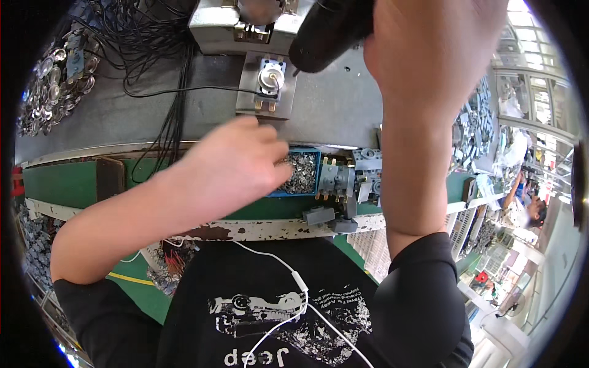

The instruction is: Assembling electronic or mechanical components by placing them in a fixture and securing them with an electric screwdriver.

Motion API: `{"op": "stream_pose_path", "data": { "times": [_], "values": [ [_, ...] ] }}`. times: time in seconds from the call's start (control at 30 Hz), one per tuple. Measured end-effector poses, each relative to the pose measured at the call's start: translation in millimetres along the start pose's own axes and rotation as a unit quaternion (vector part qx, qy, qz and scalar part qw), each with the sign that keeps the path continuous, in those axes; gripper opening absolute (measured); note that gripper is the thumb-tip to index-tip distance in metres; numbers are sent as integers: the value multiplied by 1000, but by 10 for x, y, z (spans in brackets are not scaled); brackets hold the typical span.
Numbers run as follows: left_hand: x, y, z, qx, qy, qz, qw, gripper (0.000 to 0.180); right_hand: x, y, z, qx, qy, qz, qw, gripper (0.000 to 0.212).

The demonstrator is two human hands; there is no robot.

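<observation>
My right hand grips a thick black power screwdriver; its thin tip points down beside a metal fixture plate. On that plate sits a small blue-grey part with a round silver disc and brass terminals. A black wire runs from the left to this part. My left hand is curled just below the plate, beside a blue tray of small metal pieces. Its fingers are bent together, and whatever they hold is hidden.
Behind the plate stands a metal machine block. Black cables and a heap of silver discs lie at the left. Grey housings crowd the tray's right side. More grey parts lie at the right, and a person is beyond.
</observation>
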State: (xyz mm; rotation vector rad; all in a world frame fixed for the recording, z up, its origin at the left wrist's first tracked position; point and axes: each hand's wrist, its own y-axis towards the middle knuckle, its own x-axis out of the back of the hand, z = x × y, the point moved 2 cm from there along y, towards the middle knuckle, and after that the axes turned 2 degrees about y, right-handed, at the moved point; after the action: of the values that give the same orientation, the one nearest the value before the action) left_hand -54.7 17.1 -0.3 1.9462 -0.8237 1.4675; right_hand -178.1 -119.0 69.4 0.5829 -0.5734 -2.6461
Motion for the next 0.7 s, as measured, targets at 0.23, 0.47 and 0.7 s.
{"op": "stream_pose_path", "data": {
  "times": [0.23,0.47,0.7],
  "values": [
    [-169,12,-68,-42,-1,-22,999,6,74,148,311,37,-27,5,999,63],
    [-183,14,-75,-1,-51,-6,999,9,-524,345,51,90,-53,17,994,64],
    [6,53,-15,32,-188,-1,982,8,-897,286,-30,189,-2,-83,979,71]
  ]
}}
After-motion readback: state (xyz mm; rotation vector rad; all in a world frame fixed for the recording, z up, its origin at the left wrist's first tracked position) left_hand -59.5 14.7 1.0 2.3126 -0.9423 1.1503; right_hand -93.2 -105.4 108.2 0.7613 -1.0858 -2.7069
